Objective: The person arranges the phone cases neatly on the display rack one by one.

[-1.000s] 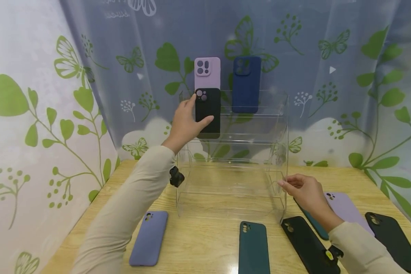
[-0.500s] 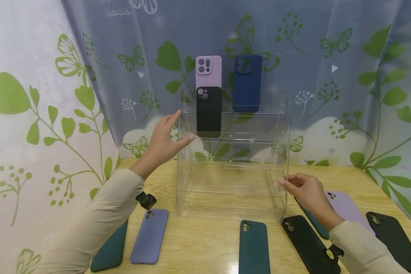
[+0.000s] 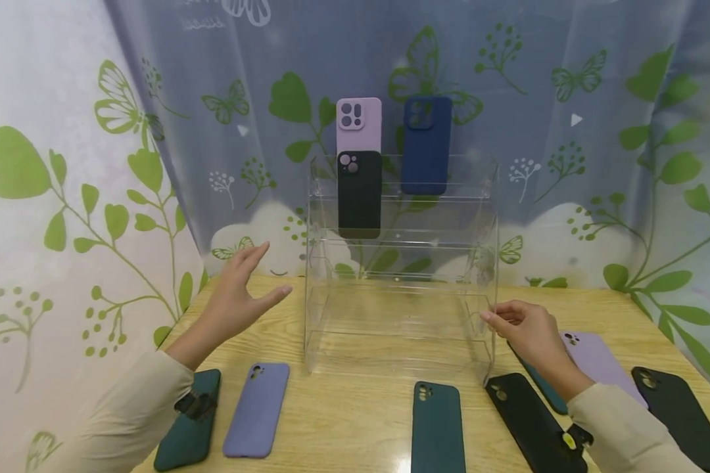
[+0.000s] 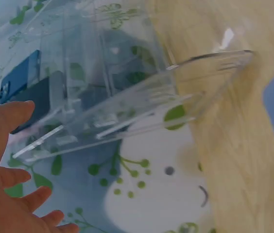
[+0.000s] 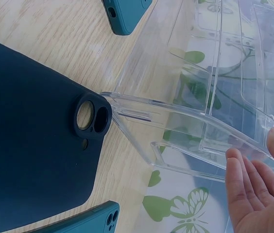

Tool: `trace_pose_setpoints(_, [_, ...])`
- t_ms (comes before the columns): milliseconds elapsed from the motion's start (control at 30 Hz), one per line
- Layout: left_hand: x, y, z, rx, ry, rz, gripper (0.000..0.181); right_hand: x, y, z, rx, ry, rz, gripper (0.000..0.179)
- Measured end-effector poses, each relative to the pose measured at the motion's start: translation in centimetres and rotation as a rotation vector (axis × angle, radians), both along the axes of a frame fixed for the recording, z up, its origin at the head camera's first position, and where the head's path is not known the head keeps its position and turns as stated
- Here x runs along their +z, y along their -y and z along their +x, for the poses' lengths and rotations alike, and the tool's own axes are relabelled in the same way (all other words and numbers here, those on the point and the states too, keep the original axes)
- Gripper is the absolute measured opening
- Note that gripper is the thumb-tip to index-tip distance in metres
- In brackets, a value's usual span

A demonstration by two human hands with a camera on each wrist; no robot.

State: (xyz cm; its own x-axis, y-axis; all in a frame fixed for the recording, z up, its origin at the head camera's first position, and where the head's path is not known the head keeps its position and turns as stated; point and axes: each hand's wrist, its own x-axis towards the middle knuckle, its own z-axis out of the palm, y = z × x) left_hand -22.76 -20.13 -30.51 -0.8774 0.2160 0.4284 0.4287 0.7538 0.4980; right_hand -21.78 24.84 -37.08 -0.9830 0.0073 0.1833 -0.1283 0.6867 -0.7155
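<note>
Down and left went the left hand (image 3: 227,305), off the black case (image 3: 359,197) in the clear rack (image 3: 402,282), fingers spread, gripping nothing! I watched the violet-blue case (image 3: 256,410) on the table (image 3: 343,420), closer to that hand, lying nearside and slightly right of it, long axis running away, far end leaning right. The right hand (image 3: 526,332) pinched the rack's side edge.

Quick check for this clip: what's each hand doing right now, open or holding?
Left hand: open, holding nothing.
Right hand: pinching the side edge of the clear tiered display stand.
</note>
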Motion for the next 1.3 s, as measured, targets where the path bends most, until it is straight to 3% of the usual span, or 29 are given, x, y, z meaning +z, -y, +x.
trace_pose_setpoints(433, [-6.1,5.5,3.2,0.085,0.118,-0.039,0.08,-0.2,0.2,0.2,-0.007,0.004,-0.015,0.058])
trace_pose_setpoints(700, [-9.6,9.1,4.8,0.186,0.206,-0.06,0.082,-0.2,0.2,0.0,-0.007,0.005,-0.023,0.057])
trace_pose_setpoints(1000, [-12.1,11.5,6.5,0.274,0.328,-0.123,0.089,-0.1,0.2,0.1,-0.004,0.016,-0.024,0.06])
trace_pose_setpoints(1300, [-14.2,11.9,6.4,0.325,0.445,-0.2,0.099,-0.1,0.1,-0.1,0.0,0.019,-0.03,0.058])
